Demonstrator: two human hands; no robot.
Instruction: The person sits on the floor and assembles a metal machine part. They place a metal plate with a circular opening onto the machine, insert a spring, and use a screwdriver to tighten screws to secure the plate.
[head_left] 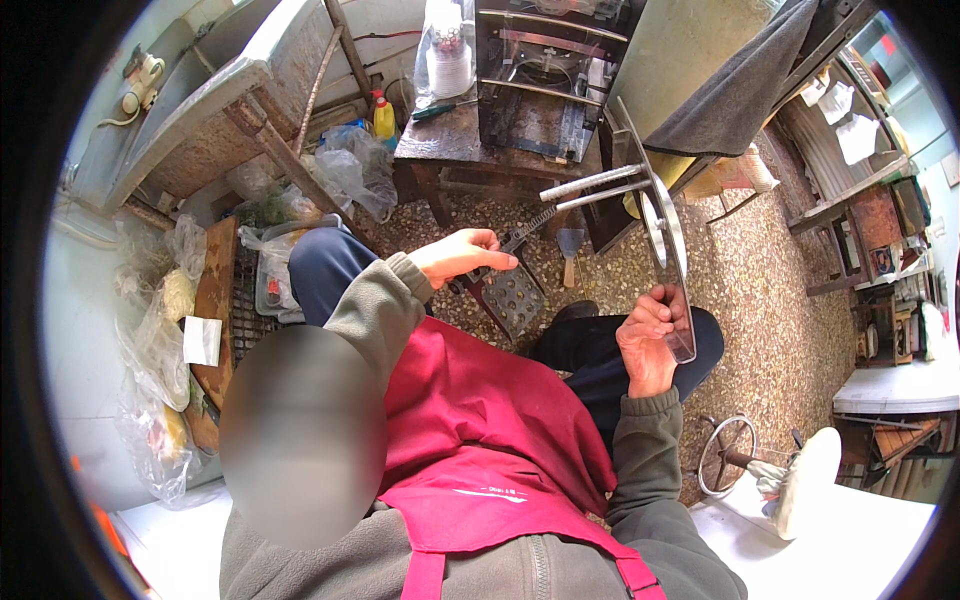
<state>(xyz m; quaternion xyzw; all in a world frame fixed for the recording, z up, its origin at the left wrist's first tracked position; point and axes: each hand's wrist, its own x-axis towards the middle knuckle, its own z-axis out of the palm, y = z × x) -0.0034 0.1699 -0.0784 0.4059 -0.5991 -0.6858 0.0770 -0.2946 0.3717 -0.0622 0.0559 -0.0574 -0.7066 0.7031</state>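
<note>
My right hand (pixel 652 335) grips the lower end of a long, glossy metal panel (pixel 684 325). The panel stands tilted, nearly edge-on, with a pale rounded part along its middle. Two metal rods (pixel 595 183) stick out from it to the left. In front of my lap, my left hand (pixel 467 257) has its fingers curled and its thumb and forefinger close together; whatever may be between them is too small to make out. Just beyond its fingertips rises a coiled spring (pixel 530 228). Below that hand, a dark metal plate with round holes (pixel 514 300) sits low between my knees.
A low wooden table (pixel 430 145) ahead carries a glossy black appliance (pixel 545 100) and a screwdriver (pixel 436 110). A scraper (pixel 570 255) lies on the speckled floor. Plastic bags (pixel 355 172) crowd the left side. A grey cloth (pixel 735 90) hangs at right; a handwheel (pixel 727 455) stands lower right.
</note>
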